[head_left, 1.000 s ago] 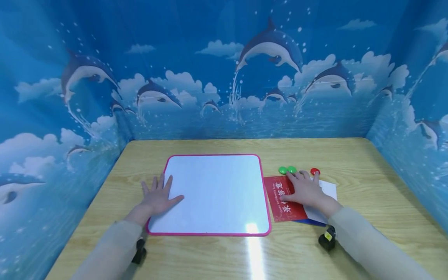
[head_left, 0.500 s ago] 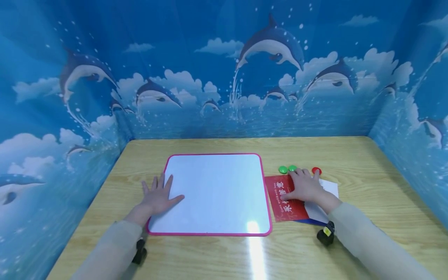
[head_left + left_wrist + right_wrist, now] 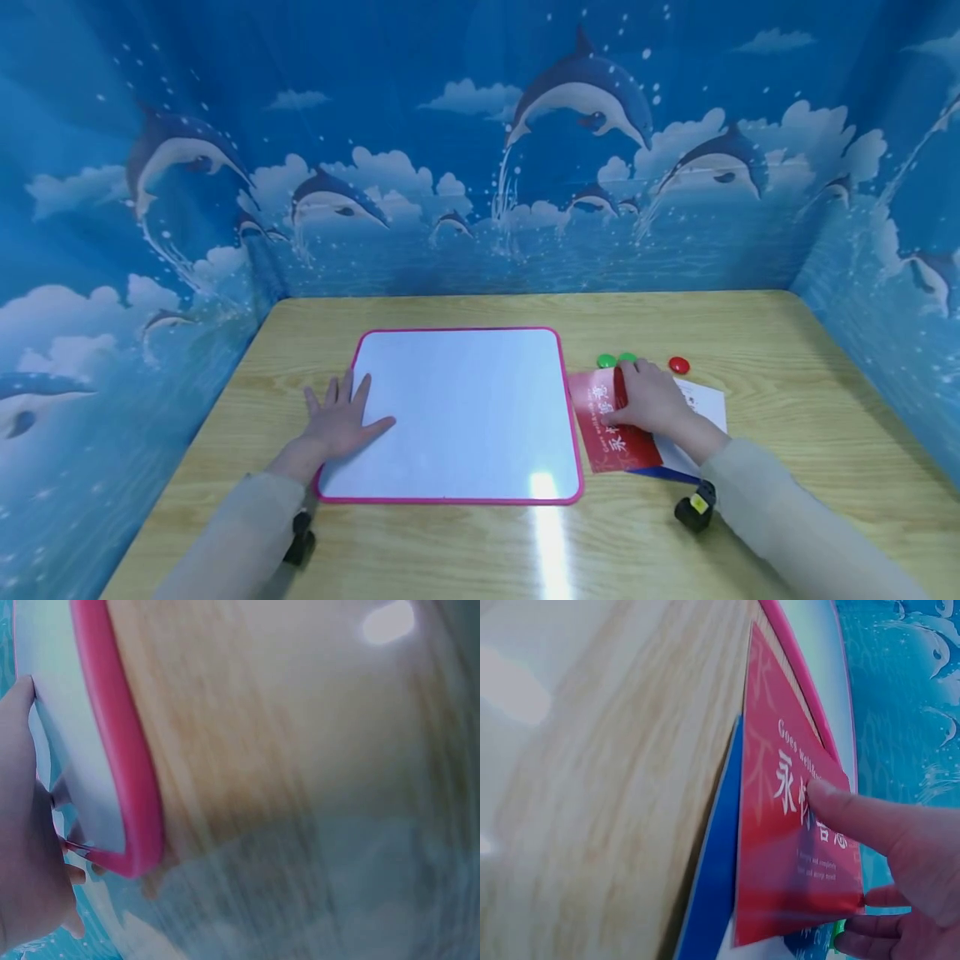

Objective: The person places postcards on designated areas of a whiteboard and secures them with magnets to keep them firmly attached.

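Left of centre on the worktop (image 3: 427, 542), the white board (image 3: 457, 417) is laid flat, its left edge covered by the left hand (image 3: 334, 428). The fingers of that hand are straight and spread wide, with nothing gripped; the board is probably being steadied by them.

Just beside the board's right edge, the red card (image 3: 609, 446) is seen above a blue sheet (image 3: 667, 474), which shows along its near side; whether board and card touch cannot be told. Beyond the card, two green discs (image 3: 606, 361) are set side by side. The card is pinched by the right hand (image 3: 654, 405): the thumb is pressed on its printed face and the other fingers are curled at its far edge, a hold seemingly chosen so that it can be parted from the layers below. Farther right, a white sheet (image 3: 707, 406) is partly hidden by the wrist, and a red disc (image 3: 678, 365) is left untouched.

Compared with half a second ago, the right fingers are drawn in more tightly and a pale sheen is shown on the card's left part, as if it were tilted. The left hand and board are unchanged.
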